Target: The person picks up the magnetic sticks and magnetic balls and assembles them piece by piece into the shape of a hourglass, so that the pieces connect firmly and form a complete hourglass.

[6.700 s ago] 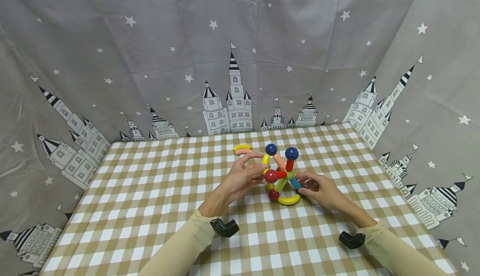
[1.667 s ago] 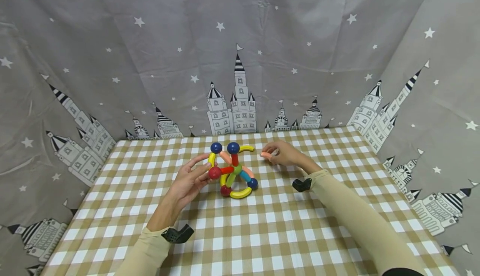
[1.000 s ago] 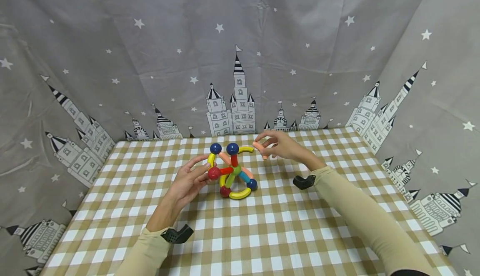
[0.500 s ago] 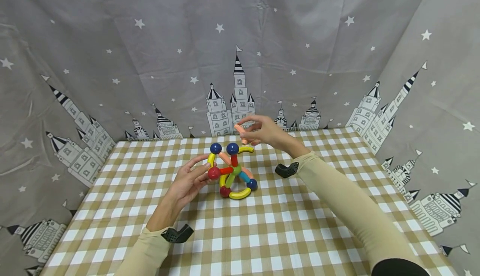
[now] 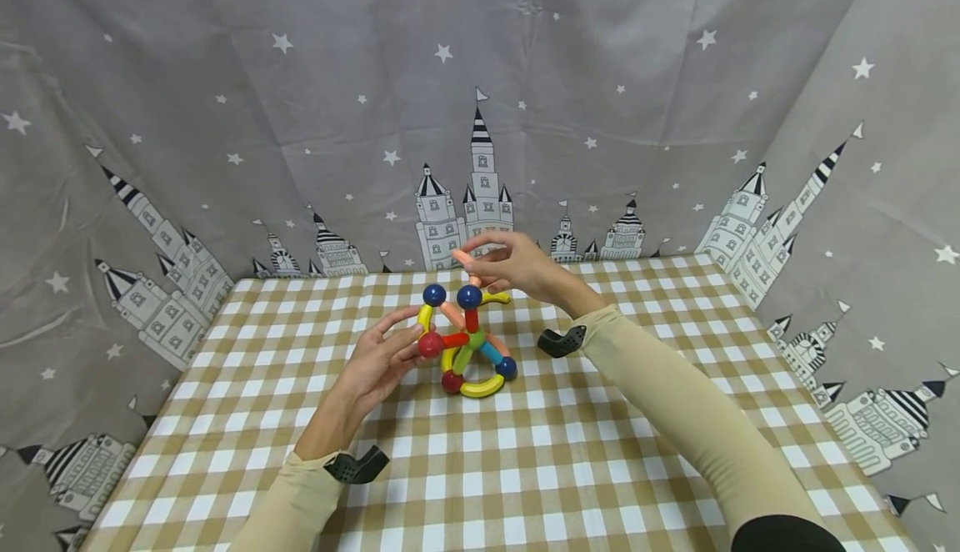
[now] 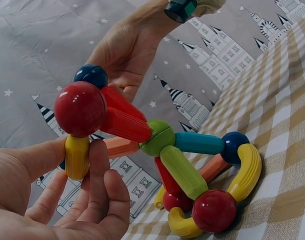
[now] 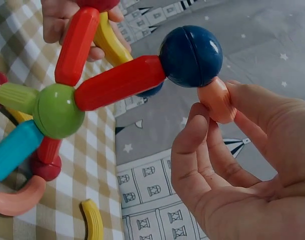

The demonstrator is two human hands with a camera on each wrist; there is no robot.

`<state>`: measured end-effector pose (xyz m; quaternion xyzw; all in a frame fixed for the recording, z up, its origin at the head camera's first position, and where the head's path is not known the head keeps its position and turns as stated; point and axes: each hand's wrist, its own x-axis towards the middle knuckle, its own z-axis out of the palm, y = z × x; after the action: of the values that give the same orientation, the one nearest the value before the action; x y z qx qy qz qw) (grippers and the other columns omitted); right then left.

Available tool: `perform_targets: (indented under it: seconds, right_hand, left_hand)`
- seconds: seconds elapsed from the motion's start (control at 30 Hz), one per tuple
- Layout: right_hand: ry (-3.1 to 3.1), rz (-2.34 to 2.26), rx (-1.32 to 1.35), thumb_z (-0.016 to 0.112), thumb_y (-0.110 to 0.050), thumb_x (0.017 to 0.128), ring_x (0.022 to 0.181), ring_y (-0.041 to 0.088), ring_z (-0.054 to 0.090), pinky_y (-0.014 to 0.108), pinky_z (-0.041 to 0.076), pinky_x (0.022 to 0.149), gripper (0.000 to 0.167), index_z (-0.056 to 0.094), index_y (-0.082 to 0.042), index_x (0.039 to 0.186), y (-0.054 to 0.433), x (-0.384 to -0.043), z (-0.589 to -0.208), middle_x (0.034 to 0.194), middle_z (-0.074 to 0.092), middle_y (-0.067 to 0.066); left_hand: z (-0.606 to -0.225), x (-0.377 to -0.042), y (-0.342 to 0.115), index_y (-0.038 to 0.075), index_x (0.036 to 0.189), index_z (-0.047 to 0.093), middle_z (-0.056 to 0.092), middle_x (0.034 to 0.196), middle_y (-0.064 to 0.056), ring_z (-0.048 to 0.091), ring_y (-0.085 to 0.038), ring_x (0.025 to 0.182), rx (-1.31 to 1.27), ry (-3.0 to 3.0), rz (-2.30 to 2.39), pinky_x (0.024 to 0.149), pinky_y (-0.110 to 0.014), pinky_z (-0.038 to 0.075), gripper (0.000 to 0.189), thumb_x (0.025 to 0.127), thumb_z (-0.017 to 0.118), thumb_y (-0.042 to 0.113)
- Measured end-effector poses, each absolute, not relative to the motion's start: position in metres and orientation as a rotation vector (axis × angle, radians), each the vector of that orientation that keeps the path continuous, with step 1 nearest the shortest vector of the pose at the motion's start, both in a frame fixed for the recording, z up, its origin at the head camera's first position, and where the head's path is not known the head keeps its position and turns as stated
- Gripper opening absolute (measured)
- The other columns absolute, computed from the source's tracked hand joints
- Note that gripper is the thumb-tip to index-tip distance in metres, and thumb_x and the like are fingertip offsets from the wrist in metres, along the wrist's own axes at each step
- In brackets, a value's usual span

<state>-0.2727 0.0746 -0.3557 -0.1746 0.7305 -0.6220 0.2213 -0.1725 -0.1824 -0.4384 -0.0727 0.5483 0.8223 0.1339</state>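
A ball-and-rod building toy model stands on the table, with straight and curved rods joined by balls around a green ball (image 5: 476, 338). My left hand (image 5: 381, 360) steadies its left side. In the left wrist view, that thumb and finger pinch a yellow curved rod (image 6: 77, 157) just under a red ball (image 6: 81, 108). Behind the model, my right hand (image 5: 517, 264) pinches a peach curved rod (image 7: 218, 103) between thumb and fingers. One end of that rod meets the blue ball (image 7: 190, 56) atop the upright red rod (image 7: 120, 82); the head view shows its other end pointing up and left.
A loose yellow curved rod (image 5: 497, 297) lies on the table behind the model, beneath my right hand. Brown-and-white checked cloth (image 5: 525, 469) covers the table. A grey curtain (image 5: 615, 68) printed with castles closes off the back and sides.
Since 6.7 s ago the model has shifted left and my right hand has left it and picked up the peach rod. Lately that hand carried it up and left to the blue ball.
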Motion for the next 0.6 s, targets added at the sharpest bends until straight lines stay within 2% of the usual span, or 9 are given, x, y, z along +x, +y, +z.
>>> perform_targets:
  seconds: [0.27,0.5,0.6]
  right_hand:
    - [1.976,-1.631,-0.484,0.076,-0.026,0.095,0.099,0.03,0.072,0.048,0.058,0.089,0.038,0.068,-0.016,0.131,0.084,-0.281,-0.357,0.12,0.071,0.015]
    - [1.908,-1.525,-0.476,0.073,-0.021,0.098,0.086,0.024,0.068,0.041,0.06,0.081,0.034,0.069,-0.013,0.13,0.091,-0.289,-0.357,0.119,0.07,0.017]
    - [1.899,-1.481,-0.469,0.073,-0.021,0.098,0.085,0.023,0.066,0.042,0.059,0.083,0.034,0.069,-0.013,0.13,0.092,-0.292,-0.359,0.118,0.069,0.016]
  left_hand:
    - [-0.436,-0.173,-0.182,0.008,0.148,0.044,0.072,0.119,-0.011,0.073,-0.019,0.093,-0.208,1.591,2.381,0.085,-0.032,0.056,0.055,0.1,0.069,0.014]
    - [-0.434,-0.174,-0.181,0.007,0.149,0.043,0.072,0.117,-0.009,0.073,-0.019,0.098,-0.198,1.605,2.374,0.085,-0.031,0.056,0.056,0.1,0.069,0.015]
    - [-0.433,-0.176,-0.18,0.006,0.149,0.043,0.07,0.121,-0.011,0.072,-0.02,0.096,-0.175,1.62,2.368,0.087,-0.032,0.056,0.055,0.101,0.068,0.015]
